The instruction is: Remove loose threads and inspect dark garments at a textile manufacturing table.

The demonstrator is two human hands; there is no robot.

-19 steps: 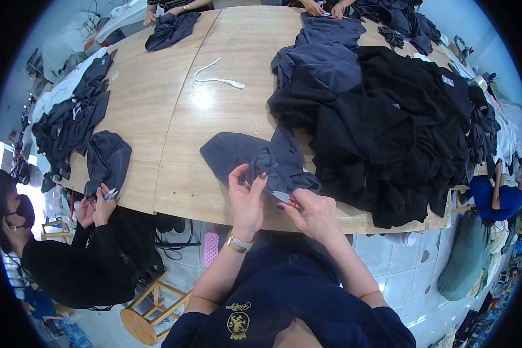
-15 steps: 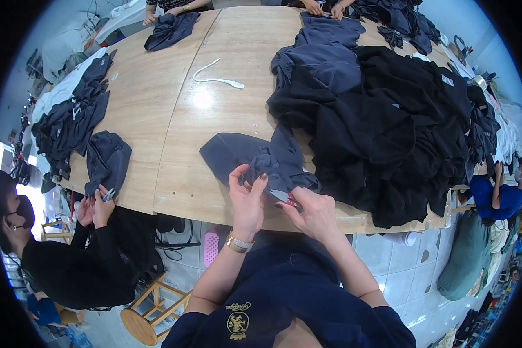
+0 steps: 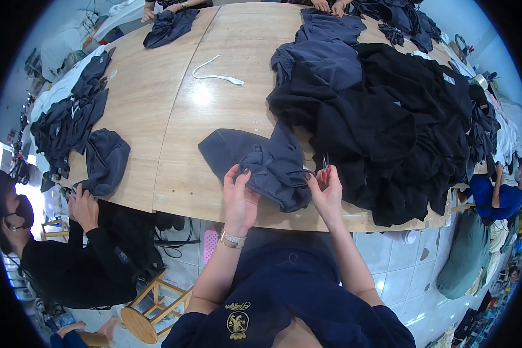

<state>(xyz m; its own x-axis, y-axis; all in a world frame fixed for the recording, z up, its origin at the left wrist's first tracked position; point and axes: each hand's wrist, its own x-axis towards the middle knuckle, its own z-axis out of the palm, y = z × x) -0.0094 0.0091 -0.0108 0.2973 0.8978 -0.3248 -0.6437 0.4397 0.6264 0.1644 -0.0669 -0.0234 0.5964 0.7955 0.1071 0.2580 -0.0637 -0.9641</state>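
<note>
Wide pale wooden worktable (image 3: 174, 133), curved by the lens, tiled floor beneath. At near edge, centre: slate-grey knitted garment (image 3: 261, 162), crumpled, one bunched fold lifted off the board. Left hand (image 3: 240, 194) pinching that fold, fingers closed on cloth. Right hand (image 3: 327, 188) just right of it, gripping small red-handled thread snips (image 3: 325, 169), blades upright at the fabric edge. Step judged: trimming loose threads along a seam; next likely calls for keeping cloth taut and blades close without nicking the knit. Further right, large heap of black garments (image 3: 400, 127) touching the grey piece. Far centre, white cord (image 3: 214, 72). Left, seated co-worker's hand (image 3: 84, 209) on another grey garment (image 3: 104, 159).
</note>
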